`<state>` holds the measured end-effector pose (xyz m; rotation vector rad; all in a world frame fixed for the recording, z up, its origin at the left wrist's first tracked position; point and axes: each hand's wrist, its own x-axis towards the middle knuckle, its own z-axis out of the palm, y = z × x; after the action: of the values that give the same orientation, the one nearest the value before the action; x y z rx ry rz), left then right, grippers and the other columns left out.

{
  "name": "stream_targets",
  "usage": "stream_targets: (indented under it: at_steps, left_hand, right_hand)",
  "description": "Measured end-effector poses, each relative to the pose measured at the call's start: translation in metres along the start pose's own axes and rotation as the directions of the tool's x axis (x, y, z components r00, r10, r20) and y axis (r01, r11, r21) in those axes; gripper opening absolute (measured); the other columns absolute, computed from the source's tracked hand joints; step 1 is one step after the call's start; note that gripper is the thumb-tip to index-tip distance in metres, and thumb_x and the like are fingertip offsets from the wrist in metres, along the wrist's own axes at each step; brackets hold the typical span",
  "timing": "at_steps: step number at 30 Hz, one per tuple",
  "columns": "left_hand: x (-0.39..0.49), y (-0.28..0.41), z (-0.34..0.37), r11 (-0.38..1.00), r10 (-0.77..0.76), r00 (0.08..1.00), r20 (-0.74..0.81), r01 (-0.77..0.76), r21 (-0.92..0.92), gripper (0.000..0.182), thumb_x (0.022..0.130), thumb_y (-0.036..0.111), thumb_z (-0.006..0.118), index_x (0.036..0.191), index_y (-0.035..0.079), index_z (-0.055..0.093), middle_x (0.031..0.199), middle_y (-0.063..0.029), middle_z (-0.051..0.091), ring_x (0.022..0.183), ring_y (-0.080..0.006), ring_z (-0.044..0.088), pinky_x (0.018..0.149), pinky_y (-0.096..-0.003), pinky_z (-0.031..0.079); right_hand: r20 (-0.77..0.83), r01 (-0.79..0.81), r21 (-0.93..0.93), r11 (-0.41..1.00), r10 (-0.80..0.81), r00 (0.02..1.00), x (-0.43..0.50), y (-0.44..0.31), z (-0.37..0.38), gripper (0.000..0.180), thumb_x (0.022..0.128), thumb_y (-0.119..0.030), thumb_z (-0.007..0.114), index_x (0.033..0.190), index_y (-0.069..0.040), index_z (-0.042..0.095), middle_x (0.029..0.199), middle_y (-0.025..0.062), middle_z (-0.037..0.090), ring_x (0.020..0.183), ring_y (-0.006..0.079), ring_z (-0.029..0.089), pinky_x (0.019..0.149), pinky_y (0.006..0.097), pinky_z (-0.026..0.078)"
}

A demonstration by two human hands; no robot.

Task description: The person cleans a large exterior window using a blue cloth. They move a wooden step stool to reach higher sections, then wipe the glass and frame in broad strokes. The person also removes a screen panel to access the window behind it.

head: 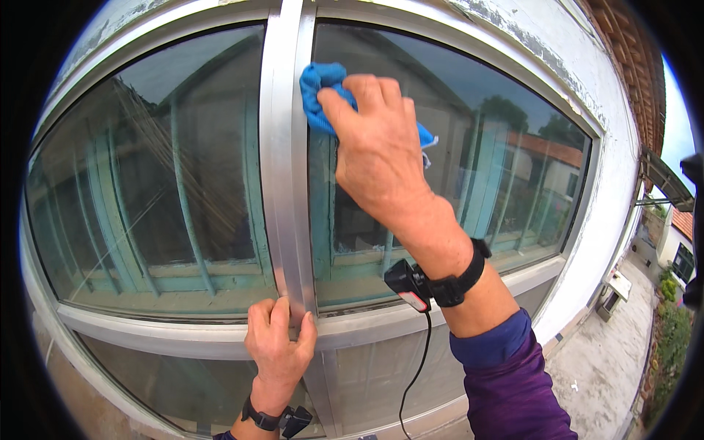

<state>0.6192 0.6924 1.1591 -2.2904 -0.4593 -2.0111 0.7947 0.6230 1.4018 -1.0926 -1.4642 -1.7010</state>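
My right hand [379, 137] grips a bunched blue cloth [324, 99] high on the window. The cloth touches the aluminium centre stile [283, 137] and the left edge of the right glass pane [495, 181]. A white-edged corner of it shows beyond the knuckles. Lower down, my left hand [281, 333] holds the foot of the same stile, its thumb and fingertips on the metal where it meets the horizontal frame rail [165, 330]. Its palm side is hidden. The left glass pane [148, 181] lies beside the stile.
Black wrist-strapped devices sit on my right wrist [440, 280] and left wrist [275, 419]; a black cable [421, 363] hangs from the right one. Green bars [184, 192] stand behind the glass. A white wall [616, 165] and concrete path [594, 368] lie to the right.
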Motion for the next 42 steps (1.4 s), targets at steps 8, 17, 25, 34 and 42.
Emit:
stream_targets:
  at_steps: [8, 17, 25, 34, 42]
  left_hand:
    - [0.000, -0.002, 0.000, 1.000, -0.022, 0.999, 0.026, 0.022, -0.015, 0.049, 0.074, 0.009, 0.087, 0.117, 0.000, 0.066, 0.103, -0.0163, 0.058, 0.089, -0.0350, 0.061, 0.071, -0.0440, 0.053]
    - [0.000, -0.003, -0.004, 0.998, -0.054, 0.997, 0.052, 0.055, -0.023, 0.049, 0.075, 0.010, 0.088, 0.118, 0.001, 0.066, 0.104, -0.0159, 0.058, 0.091, -0.0342, 0.061, 0.072, -0.0438, 0.053]
    - [-0.001, -0.001, -0.003, 0.999, -0.050, 0.998, 0.050, 0.051, -0.003, 0.049, 0.075, 0.010, 0.088, 0.118, 0.000, 0.066, 0.104, -0.0164, 0.058, 0.092, -0.0349, 0.061, 0.073, -0.0443, 0.053]
    - [-0.001, -0.002, -0.002, 0.998, -0.057, 0.997, 0.047, 0.058, -0.019, 0.048, 0.075, 0.010, 0.088, 0.117, 0.000, 0.066, 0.105, -0.0172, 0.058, 0.093, -0.0349, 0.061, 0.073, -0.0447, 0.053]
    - [-0.003, -0.005, 0.001, 1.000, -0.025, 0.999, 0.042, 0.026, -0.008, 0.051, 0.075, 0.010, 0.087, 0.120, 0.001, 0.065, 0.107, -0.0175, 0.058, 0.091, -0.0359, 0.061, 0.073, -0.0446, 0.052]
  right_hand:
    - [0.301, -0.049, 0.433, 0.900, -0.094, 0.949, -0.072, -0.008, -0.060, 0.040, 0.072, 0.010, 0.071, 0.106, -0.011, 0.076, 0.120, 0.0123, 0.069, 0.110, 0.0351, 0.065, 0.089, 0.0457, 0.055]
    - [0.100, 0.007, 0.072, 0.997, -0.014, 0.995, 0.079, 0.065, -0.024, 0.042, 0.086, 0.003, 0.070, 0.123, -0.015, 0.078, 0.117, 0.0130, 0.066, 0.114, 0.0356, 0.063, 0.103, 0.0439, 0.054]
    - [-0.127, 0.110, -0.217, 0.970, -0.139, 0.982, 0.090, 0.049, 0.002, 0.027, 0.082, 0.002, 0.065, 0.104, -0.008, 0.076, 0.101, 0.0162, 0.064, 0.103, 0.0373, 0.062, 0.089, 0.0463, 0.054]
    - [-0.072, 0.155, -0.115, 0.981, -0.164, 0.984, 0.075, 0.046, -0.011, 0.032, 0.088, 0.002, 0.072, 0.114, -0.014, 0.080, 0.109, 0.0103, 0.070, 0.109, 0.0322, 0.068, 0.089, 0.0422, 0.060]
    - [-0.297, 0.225, -0.101, 0.969, -0.245, 0.923, 0.087, 0.059, 0.015, 0.011, 0.078, -0.001, 0.065, 0.084, -0.009, 0.069, 0.091, 0.0132, 0.062, 0.093, 0.0350, 0.062, 0.077, 0.0445, 0.053]
